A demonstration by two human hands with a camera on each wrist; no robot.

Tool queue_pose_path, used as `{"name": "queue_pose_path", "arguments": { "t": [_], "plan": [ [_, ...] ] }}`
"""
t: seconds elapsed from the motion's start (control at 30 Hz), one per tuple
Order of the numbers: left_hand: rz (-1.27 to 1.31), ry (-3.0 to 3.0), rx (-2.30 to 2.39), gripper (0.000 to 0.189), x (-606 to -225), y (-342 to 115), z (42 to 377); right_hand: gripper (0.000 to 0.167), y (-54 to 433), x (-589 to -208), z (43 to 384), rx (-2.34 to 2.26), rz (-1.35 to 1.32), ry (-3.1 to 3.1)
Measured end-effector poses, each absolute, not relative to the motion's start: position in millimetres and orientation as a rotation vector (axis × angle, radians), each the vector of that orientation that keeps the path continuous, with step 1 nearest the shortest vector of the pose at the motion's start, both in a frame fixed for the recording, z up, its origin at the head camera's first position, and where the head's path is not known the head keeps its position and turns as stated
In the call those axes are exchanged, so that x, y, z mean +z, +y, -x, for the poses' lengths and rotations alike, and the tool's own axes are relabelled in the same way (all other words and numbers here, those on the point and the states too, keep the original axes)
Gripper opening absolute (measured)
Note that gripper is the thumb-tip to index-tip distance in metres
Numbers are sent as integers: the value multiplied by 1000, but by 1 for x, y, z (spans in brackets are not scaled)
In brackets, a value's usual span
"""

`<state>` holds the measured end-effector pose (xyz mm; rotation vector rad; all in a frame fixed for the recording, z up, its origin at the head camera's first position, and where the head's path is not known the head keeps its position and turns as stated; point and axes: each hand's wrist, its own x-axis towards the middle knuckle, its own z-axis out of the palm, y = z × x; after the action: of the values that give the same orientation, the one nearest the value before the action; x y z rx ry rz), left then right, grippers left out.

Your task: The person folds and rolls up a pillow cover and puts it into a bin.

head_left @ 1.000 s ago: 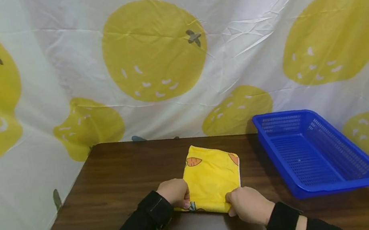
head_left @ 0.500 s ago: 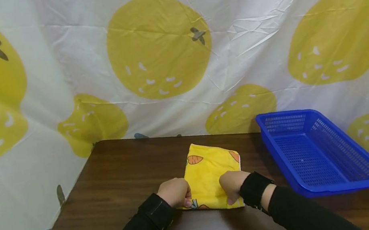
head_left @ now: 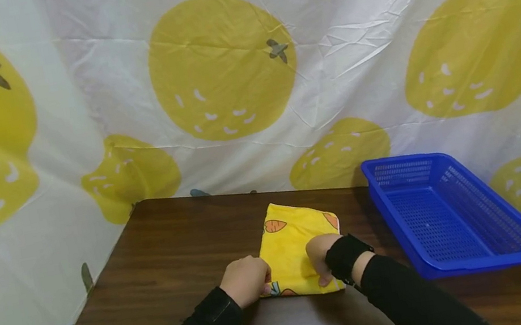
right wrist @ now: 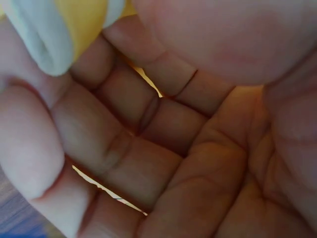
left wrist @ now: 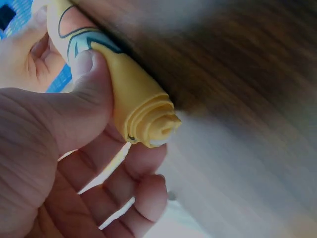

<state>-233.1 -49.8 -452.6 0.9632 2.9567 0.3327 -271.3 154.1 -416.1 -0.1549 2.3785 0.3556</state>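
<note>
A yellow towel printed with carrots lies on the table, its near edge rolled up. My left hand grips the left end of that roll. In the left wrist view the thumb presses on top of the roll, fingers curled beneath, and the coiled layers show at its end. At the roll's right end, my right hand pinches the towel with its wrist over the cloth. The right wrist view shows curled fingers close up around the towel's white-edged end. The far part of the towel lies flat.
To the right on the brown wooden table stands a blue plastic basket with slotted walls and nothing in it. A white curtain with yellow fruit prints hangs behind and at the left.
My right hand has moved up and leftward over the towel, its wrist turning, and the roll's right end has come into view. The left hand has stayed nearly in place, gripping the roll.
</note>
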Motion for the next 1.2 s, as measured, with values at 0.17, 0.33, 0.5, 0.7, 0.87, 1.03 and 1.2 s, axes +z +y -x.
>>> {"name": "queue_pose_path", "arguments": {
  "t": [0.17,0.33,0.5,0.7,0.87,1.03,1.2],
  "plan": [
    [-1207,3123,182,24,-453,-46,221,34,157,-416,271,332,151,2397],
    [-1346,3172,-36,17,-449,-38,209,35,158,-415,272,345,150,2397],
    [-1379,3181,-284,25,-454,-30,200,37,159,-420,274,385,155,2378],
    [-1230,3191,-277,27,-457,-24,186,38,162,-421,267,303,170,2459],
    [-1133,3196,-233,32,-457,-20,183,37,165,-417,260,276,206,2518],
    [-1094,3258,-240,31,-460,-20,194,35,169,-416,256,244,223,2559],
    [-1096,3274,-161,32,-466,-25,209,34,170,-417,253,233,280,2597]
  ]
}}
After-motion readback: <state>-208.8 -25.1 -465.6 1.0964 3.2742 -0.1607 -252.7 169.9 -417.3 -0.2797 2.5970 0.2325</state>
